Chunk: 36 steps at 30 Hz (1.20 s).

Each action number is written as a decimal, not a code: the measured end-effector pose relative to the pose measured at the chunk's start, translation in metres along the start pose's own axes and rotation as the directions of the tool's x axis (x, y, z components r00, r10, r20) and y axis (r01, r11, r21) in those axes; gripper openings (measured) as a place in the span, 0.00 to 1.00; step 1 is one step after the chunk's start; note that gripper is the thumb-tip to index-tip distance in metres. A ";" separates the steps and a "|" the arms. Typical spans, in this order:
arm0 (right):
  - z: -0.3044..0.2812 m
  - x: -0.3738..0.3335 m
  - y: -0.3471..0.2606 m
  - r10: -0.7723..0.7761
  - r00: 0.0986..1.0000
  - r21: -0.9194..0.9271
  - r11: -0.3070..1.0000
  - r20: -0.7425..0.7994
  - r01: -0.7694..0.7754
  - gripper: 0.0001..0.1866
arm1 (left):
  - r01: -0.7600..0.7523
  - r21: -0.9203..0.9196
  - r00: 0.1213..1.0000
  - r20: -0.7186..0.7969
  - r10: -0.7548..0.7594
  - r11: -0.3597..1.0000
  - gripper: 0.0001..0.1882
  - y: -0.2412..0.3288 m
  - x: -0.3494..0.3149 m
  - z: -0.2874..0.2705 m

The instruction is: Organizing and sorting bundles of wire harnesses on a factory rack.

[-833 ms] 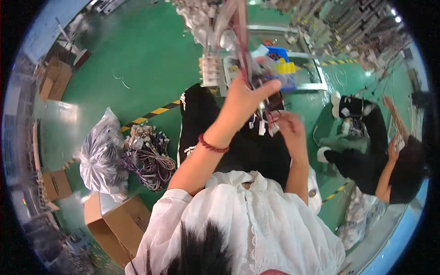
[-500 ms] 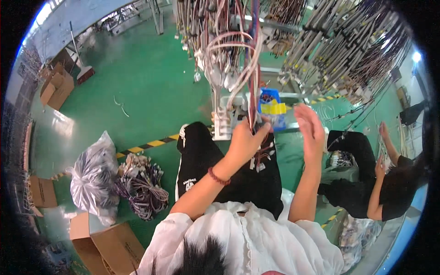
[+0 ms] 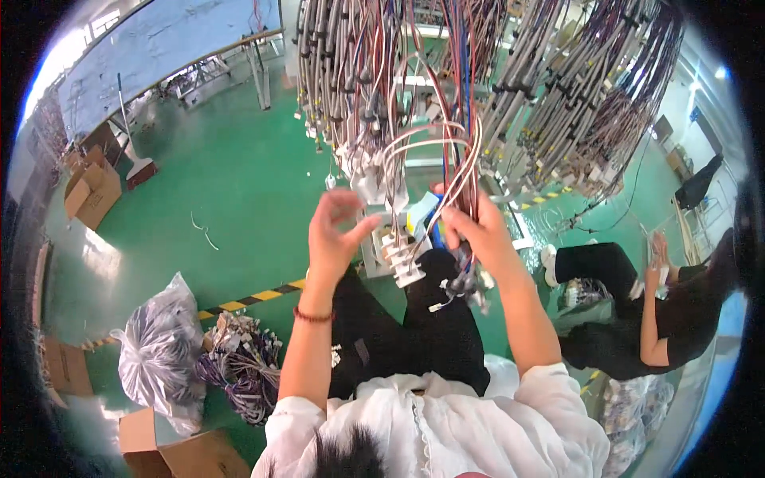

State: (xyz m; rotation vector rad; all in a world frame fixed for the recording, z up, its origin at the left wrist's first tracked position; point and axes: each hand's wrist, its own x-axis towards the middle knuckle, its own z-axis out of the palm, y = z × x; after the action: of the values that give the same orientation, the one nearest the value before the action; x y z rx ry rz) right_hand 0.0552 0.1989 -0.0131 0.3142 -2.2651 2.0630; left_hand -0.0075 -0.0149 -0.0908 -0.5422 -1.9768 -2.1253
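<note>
My right hand (image 3: 488,235) is closed around a hanging bundle of wires (image 3: 464,103), mostly dark red, white and blue. Below that grip dangle the bundle's ends with small connectors (image 3: 464,283). My left hand (image 3: 331,231), with a beaded bracelet on its wrist, is held up empty, thumb and fingers apart. Between the two hands sits a white slotted plastic block (image 3: 402,259) with wires running to it. Pale looped wires (image 3: 430,137) curve from the bundle toward the white connectors (image 3: 374,171) on the left.
Dense rows of hanging grey cables (image 3: 550,72) fill the far side. On the floor at left are a plastic bag (image 3: 163,342), a coiled wire heap (image 3: 243,374) and cardboard boxes (image 3: 187,458). A co-worker in black (image 3: 637,319) sits at right. A broom (image 3: 139,167) stands far left.
My left hand has let go of the wire bundle and moved left, opening. My right hand, open before, has come in and closed on the bundle. The white block now sits tilted.
</note>
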 end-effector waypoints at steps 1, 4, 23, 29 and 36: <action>0.005 -0.001 -0.002 0.013 1.000 0.020 1.000 -0.017 -0.013 0.17 | -0.177 -0.008 0.984 -0.006 0.177 0.984 0.35 -0.010 0.004 -0.001; 0.017 0.001 -0.010 0.023 0.999 0.058 0.998 0.039 -0.026 0.17 | 0.052 -0.318 0.923 0.376 0.076 0.947 0.51 -0.060 0.005 0.006; -0.021 0.035 0.043 -0.173 0.968 -0.267 0.956 -0.179 0.121 0.15 | 0.585 -0.436 0.696 0.702 -0.148 0.684 0.18 0.013 -0.006 0.040; -0.018 0.033 0.029 -0.161 0.980 -0.253 0.959 -0.113 0.129 0.10 | 0.468 -0.399 0.805 0.561 -0.193 0.789 0.22 0.093 0.056 0.015; -0.038 0.052 0.022 -0.339 0.924 -0.665 0.734 -0.177 0.142 0.11 | 0.230 0.276 0.793 0.503 -0.344 0.933 0.13 0.158 0.102 -0.033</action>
State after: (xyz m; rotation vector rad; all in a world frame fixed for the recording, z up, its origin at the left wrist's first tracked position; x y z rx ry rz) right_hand -0.0035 0.2331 -0.0214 0.2241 -2.4047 1.0200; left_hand -0.0450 -0.0510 0.0930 -0.9486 -2.7088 -2.0474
